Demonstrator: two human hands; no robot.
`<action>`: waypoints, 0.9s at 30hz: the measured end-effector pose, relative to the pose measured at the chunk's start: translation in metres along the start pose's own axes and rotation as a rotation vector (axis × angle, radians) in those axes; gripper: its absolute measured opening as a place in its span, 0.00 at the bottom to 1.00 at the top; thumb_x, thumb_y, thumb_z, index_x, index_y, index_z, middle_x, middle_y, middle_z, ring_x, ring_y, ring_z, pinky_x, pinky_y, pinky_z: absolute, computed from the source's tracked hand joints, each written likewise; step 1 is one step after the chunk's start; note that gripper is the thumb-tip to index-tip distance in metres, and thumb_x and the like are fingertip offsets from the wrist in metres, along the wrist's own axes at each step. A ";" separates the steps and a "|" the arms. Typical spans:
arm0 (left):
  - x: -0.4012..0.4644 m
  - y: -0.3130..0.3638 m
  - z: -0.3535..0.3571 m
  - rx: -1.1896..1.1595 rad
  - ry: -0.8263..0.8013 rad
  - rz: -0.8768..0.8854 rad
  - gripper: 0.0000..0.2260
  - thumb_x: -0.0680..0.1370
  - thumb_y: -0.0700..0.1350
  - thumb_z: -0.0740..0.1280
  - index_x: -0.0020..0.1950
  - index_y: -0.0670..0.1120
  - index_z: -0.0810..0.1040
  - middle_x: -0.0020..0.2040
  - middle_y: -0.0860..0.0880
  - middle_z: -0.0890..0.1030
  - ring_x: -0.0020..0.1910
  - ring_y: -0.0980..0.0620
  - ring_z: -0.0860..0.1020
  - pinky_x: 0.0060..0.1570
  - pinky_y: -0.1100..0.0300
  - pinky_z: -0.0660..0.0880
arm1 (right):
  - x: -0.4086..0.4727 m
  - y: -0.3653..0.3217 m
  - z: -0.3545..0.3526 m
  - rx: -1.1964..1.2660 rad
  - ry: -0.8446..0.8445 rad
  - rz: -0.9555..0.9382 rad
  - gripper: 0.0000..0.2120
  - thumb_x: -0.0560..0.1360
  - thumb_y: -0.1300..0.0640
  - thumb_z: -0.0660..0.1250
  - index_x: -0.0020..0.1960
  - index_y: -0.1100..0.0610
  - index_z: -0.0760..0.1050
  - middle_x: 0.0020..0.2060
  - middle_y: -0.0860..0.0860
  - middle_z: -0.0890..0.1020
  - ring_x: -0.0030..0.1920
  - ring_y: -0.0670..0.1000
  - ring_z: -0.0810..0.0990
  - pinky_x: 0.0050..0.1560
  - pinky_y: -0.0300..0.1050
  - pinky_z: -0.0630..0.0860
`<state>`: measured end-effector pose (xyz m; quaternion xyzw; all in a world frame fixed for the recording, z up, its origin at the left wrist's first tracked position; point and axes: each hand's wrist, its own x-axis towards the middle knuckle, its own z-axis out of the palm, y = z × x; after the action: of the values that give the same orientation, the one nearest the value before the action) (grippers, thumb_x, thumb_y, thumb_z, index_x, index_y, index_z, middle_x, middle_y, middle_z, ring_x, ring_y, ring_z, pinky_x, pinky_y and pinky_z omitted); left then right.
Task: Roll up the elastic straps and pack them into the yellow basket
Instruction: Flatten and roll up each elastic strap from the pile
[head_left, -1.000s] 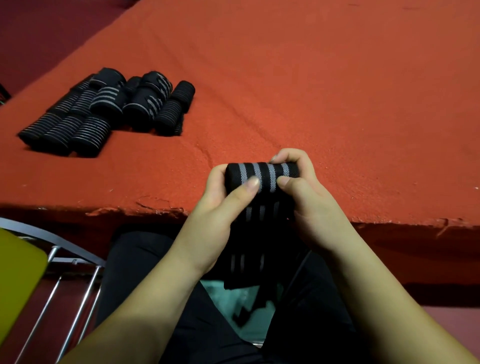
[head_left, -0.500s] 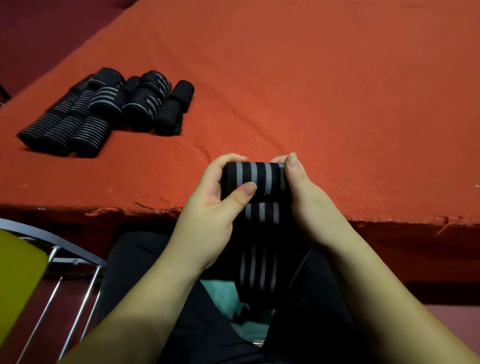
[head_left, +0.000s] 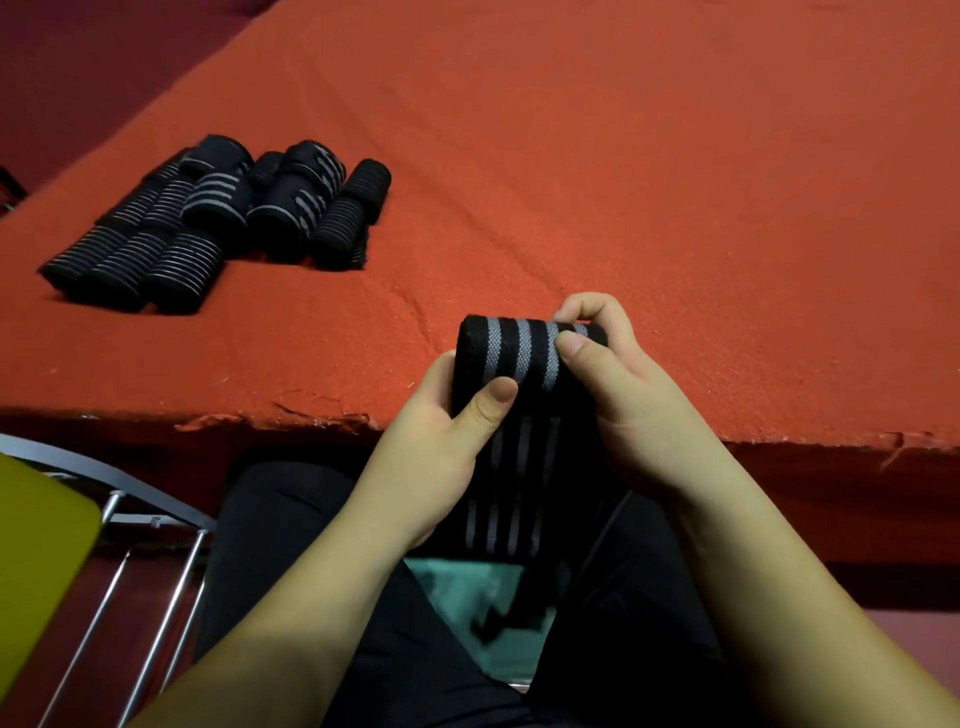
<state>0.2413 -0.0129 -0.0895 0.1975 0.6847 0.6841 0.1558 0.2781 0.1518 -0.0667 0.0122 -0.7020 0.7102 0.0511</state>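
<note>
Worktop (head_left: 675, 182) is covered in coarse orange-red felt, its near edge frayed; dark red floor beyond it on the left. Black elastic strap with grey stripes (head_left: 519, 358), half rolled: the roll sits at the worktop's near edge, the loose tail hangs down between both hands onto the lap. Left hand (head_left: 441, 452) grips the roll's left end, thumb curled on front. Right hand (head_left: 618, 384) pinches the right end, fingers (head_left: 582, 312) curled over top. Pile of finished black rolled straps (head_left: 208, 223) far left of the fingers, roughly nine, exact count unclear. Yellow-green object (head_left: 36, 545) and one metal frame (head_left: 150, 525) low left.
</note>
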 end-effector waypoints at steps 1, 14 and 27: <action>0.000 0.000 0.000 0.013 -0.004 0.008 0.30 0.68 0.71 0.67 0.63 0.54 0.75 0.59 0.55 0.82 0.62 0.56 0.78 0.66 0.49 0.71 | -0.001 0.001 -0.001 0.002 -0.006 -0.016 0.07 0.70 0.41 0.64 0.47 0.38 0.70 0.39 0.50 0.73 0.40 0.51 0.72 0.43 0.49 0.69; 0.000 0.005 0.006 -0.359 0.001 -0.176 0.22 0.76 0.57 0.65 0.62 0.43 0.74 0.58 0.43 0.83 0.61 0.47 0.80 0.65 0.49 0.73 | 0.003 0.021 -0.007 -0.481 -0.040 -0.330 0.10 0.77 0.51 0.61 0.55 0.45 0.62 0.50 0.45 0.68 0.49 0.38 0.68 0.54 0.31 0.66; 0.004 0.001 -0.006 -0.232 -0.084 -0.069 0.23 0.76 0.45 0.68 0.70 0.54 0.70 0.63 0.50 0.80 0.65 0.51 0.77 0.68 0.50 0.70 | 0.001 0.019 -0.009 -0.109 -0.027 0.009 0.08 0.75 0.38 0.60 0.53 0.37 0.70 0.43 0.40 0.78 0.45 0.42 0.77 0.51 0.41 0.72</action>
<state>0.2351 -0.0161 -0.0877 0.1830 0.6003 0.7439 0.2297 0.2757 0.1603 -0.0853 0.0160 -0.7402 0.6710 0.0389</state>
